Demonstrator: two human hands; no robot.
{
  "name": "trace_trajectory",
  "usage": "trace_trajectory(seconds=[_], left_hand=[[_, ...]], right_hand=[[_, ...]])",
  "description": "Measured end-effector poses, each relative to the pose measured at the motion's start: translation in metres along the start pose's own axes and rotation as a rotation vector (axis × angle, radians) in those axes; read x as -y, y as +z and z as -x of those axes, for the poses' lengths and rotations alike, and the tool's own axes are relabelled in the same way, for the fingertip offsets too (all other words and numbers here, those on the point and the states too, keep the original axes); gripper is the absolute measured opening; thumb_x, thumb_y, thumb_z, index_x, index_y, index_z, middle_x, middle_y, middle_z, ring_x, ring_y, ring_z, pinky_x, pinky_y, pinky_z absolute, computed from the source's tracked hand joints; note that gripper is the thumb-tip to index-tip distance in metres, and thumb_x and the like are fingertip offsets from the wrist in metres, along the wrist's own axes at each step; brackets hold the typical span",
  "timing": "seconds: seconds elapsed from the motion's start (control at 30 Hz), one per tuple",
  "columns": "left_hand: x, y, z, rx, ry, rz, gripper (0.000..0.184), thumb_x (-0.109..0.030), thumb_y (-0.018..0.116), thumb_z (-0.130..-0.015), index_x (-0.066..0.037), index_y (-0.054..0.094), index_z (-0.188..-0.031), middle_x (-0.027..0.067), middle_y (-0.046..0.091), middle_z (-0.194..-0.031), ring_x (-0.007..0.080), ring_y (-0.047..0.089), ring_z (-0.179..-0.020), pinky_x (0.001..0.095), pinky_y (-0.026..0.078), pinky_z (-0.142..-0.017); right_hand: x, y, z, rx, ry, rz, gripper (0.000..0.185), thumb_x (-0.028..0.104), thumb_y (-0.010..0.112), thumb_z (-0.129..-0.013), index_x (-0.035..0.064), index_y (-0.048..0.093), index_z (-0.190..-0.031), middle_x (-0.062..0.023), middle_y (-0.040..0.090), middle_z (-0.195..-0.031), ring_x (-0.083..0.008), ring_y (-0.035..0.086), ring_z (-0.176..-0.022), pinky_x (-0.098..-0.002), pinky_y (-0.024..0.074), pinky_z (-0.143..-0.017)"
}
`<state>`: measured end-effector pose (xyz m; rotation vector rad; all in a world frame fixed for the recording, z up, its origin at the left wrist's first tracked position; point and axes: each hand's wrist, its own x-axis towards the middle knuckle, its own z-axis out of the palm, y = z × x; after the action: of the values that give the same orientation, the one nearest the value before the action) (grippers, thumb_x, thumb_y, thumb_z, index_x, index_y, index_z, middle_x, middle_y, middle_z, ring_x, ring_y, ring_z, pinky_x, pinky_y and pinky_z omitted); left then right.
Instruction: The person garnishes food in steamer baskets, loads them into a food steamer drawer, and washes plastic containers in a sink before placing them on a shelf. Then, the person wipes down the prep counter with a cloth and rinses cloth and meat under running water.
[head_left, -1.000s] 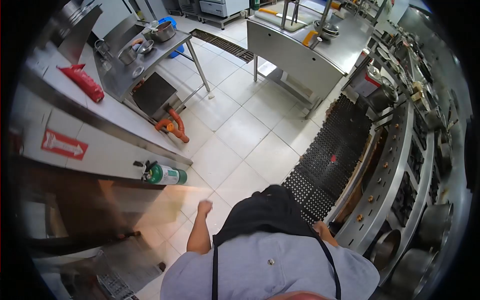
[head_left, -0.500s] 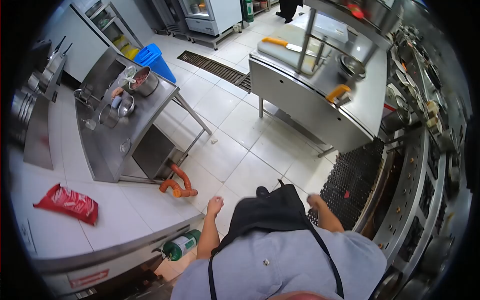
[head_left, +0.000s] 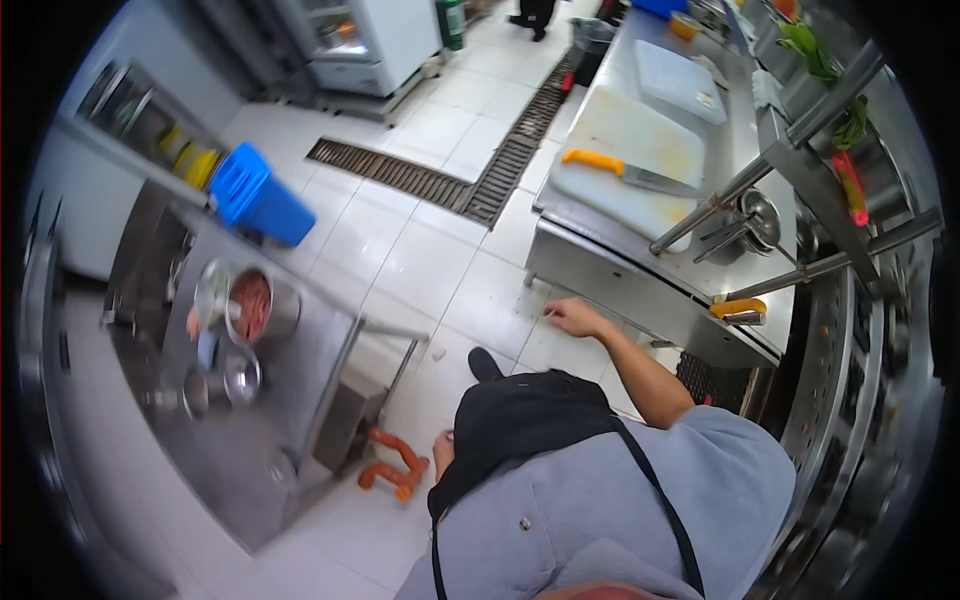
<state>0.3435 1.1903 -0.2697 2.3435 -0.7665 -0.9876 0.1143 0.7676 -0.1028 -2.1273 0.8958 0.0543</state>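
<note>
One knife (head_left: 630, 172), orange-handled with a broad bare blade, lies flat on a stained pale cutting board (head_left: 610, 125) on the right counter (head_left: 620, 52). The counter's near edge stands between it and the right hand (head_left: 573, 317), whose fingers curl loosely, slightly apart. The left hand (head_left: 443, 450), beside the black apron (head_left: 530, 415), is partly hidden; its grip cannot be told. One blue bin (head_left: 262, 200) stands beyond the left counter (head_left: 240, 450).
</note>
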Motion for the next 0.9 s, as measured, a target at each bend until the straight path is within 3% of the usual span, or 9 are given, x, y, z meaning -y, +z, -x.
trace_trajectory(seconds=[0.13, 0.23, 0.37, 0.47, 0.57, 0.6, 0.63, 0.77, 0.9], left_hand=[[-0.193, -0.133, -0.141, 0.050, 0.237, 0.011, 0.035, -0.023, 0.060, -0.089, -0.002, 0.060, -0.116, 0.0189, 0.067, -0.089, 0.0302, 0.065, -0.082, 0.0391, 0.050, -0.075], [-0.310, -0.194, -0.232, 0.013, 0.465, 0.021, 0.033, -0.018, 0.059, -0.090, 0.000, 0.059, -0.118, 0.0149, 0.067, -0.087, 0.0252, 0.063, -0.076, 0.0370, 0.050, -0.072], [-0.401, -0.217, -0.356, 0.095, 0.507, 0.031, 0.033, -0.020, 0.058, -0.091, 0.000, 0.059, -0.118, 0.0095, 0.064, -0.084, 0.0165, 0.058, -0.075, 0.0315, 0.048, -0.070], [-0.360, -0.197, -0.475, 0.133, 0.472, -0.085, 0.033, -0.018, 0.056, -0.090, -0.001, 0.059, -0.118, 0.0096, 0.064, -0.082, 0.0165, 0.057, -0.072, 0.0317, 0.048, -0.067], [-0.292, -0.191, -0.521, 0.315, 0.181, -0.240, 0.024, -0.024, 0.056, -0.086, -0.002, 0.066, -0.089, 0.0086, 0.063, -0.067, 0.0203, 0.060, -0.066, 0.0365, 0.048, -0.064], [-0.241, -0.192, -0.546, 0.407, 0.385, -0.361, 0.027, -0.027, 0.052, -0.088, -0.005, 0.065, -0.082, 0.0087, 0.064, -0.067, 0.0240, 0.062, -0.068, 0.0407, 0.048, -0.065], [-0.211, -0.182, -0.556, 0.441, 0.338, -0.515, 0.030, -0.031, 0.050, -0.089, -0.008, 0.068, -0.085, 0.0120, 0.067, -0.074, 0.0302, 0.063, -0.074, 0.0444, 0.049, -0.072], [-0.238, -0.205, -0.596, 0.536, -0.025, -0.491, 0.030, -0.031, 0.051, -0.089, -0.007, 0.068, -0.089, 0.0149, 0.066, -0.079, 0.0327, 0.063, -0.078, 0.0444, 0.049, -0.074], [-0.292, -0.216, -0.676, 0.537, -0.067, -0.436, 0.030, -0.032, 0.053, -0.088, -0.006, 0.067, -0.093, 0.0178, 0.066, -0.085, 0.0351, 0.063, -0.081, 0.0444, 0.049, -0.077]], right_hand=[[0.087, -0.083, -0.033, -0.008, 0.012, -0.110, 0.028, 0.020, 0.058, -0.084, 0.0037, 0.064, -0.107, -0.0174, 0.068, -0.089, -0.0315, 0.066, -0.084, -0.0393, 0.0507, -0.079], [0.109, -0.161, -0.068, -0.282, -0.017, -0.370, 0.026, 0.019, 0.057, -0.088, 0.0032, 0.064, -0.107, -0.0130, 0.068, -0.081, -0.0212, 0.065, -0.075, -0.0342, 0.0517, -0.071], [0.077, -0.288, -0.134, -0.717, 0.079, -0.477, 0.022, 0.019, 0.056, -0.089, 0.0022, 0.066, -0.099, -0.0064, 0.067, -0.074, -0.0126, 0.061, -0.061, -0.0275, 0.0510, -0.059], [0.002, -0.387, -0.193, -1.008, 0.287, -0.570, 0.021, 0.019, 0.057, -0.088, 0.0012, 0.066, -0.093, -0.0061, 0.066, -0.074, -0.0127, 0.060, -0.059, -0.0272, 0.0489, -0.052], [-0.106, -0.454, -0.246, -1.114, 0.382, -0.815, 0.021, 0.018, 0.056, -0.088, -0.0012, 0.064, -0.095, -0.0092, 0.063, -0.074, -0.0163, 0.061, -0.060, -0.0294, 0.0515, -0.053], [-0.142, -0.470, -0.262, -1.210, 0.464, -0.989, 0.022, 0.017, 0.055, -0.088, -0.0023, 0.061, -0.098, -0.0118, 0.061, -0.076, -0.0200, 0.062, -0.061, -0.0321, 0.0531, -0.054], [-0.167, -0.482, -0.273, -1.304, 0.542, -1.160, 0.024, 0.016, 0.055, -0.088, -0.0034, 0.059, -0.101, -0.0144, 0.059, -0.078, -0.0238, 0.062, -0.062, -0.0347, 0.0548, -0.055], [-0.216, -0.508, -0.308, -1.531, 0.662, -1.290, 0.031, 0.017, 0.057, -0.085, -0.0039, 0.054, -0.108, -0.0184, 0.055, -0.083, -0.0318, 0.063, -0.066, -0.0412, 0.0566, -0.057], [-0.267, -0.514, -0.325, -1.682, 0.834, -1.363, 0.035, 0.020, 0.060, -0.085, 0.0001, 0.050, -0.112, -0.0186, 0.053, -0.090, -0.0292, 0.058, -0.073, -0.0464, 0.0563, -0.065]])
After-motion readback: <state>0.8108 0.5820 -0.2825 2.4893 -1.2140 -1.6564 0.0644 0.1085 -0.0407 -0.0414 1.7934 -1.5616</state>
